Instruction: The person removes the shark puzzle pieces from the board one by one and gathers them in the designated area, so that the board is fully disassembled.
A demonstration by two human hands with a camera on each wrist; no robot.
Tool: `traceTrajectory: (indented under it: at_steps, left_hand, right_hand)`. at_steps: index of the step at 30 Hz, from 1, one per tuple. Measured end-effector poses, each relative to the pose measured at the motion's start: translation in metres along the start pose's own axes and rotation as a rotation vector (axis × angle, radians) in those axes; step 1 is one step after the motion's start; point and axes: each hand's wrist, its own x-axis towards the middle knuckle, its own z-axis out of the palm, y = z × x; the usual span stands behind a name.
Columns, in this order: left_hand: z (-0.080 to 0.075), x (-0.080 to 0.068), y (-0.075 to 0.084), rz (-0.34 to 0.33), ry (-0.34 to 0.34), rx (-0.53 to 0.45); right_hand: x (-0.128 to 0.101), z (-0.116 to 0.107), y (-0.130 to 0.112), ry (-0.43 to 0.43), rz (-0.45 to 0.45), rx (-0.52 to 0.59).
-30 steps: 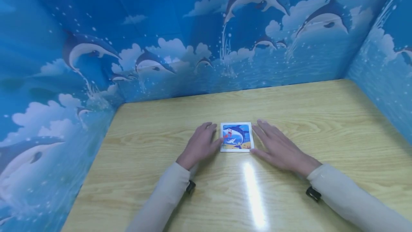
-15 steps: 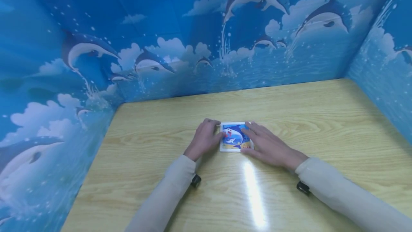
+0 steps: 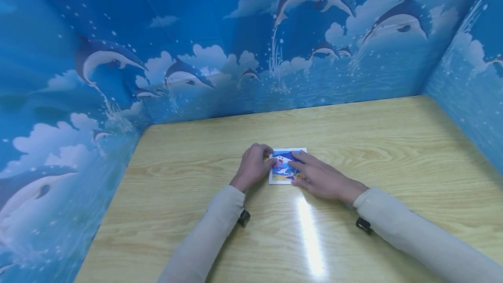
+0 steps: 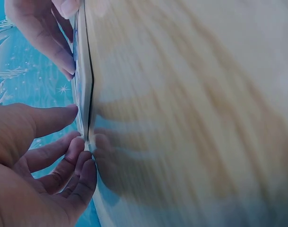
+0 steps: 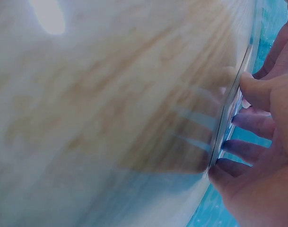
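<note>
Hands have closed in: right hand [image 3: 318,178] lies flat across the tile [image 3: 284,173], left hand [image 3: 253,166] pinching its edge.

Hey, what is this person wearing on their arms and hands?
Both arms are in long, plain cream-beige sleeves that reach the wrists: left sleeve, right sleeve. A small black device sits at each cuff, one by the left wrist and one by the right wrist. The left hand and right hand are bare, with no gloves visible.
</note>
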Motion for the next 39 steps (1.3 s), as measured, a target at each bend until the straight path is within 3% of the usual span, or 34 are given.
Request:
traceTrajectory:
  at_steps: [22, 39]
  left_hand:
    - [0.0047, 0.0041, 0.0043, -0.032, 0.020, -0.011]
    - [0.0077, 0.0082, 0.0092, -0.125, 0.039, -0.088]
  right_hand:
    - [0.0024, -0.0049, 0.0057, -0.030, -0.023, 0.016]
    - [0.0021, -0.0045, 0.0050, -0.036, -0.033, -0.007]
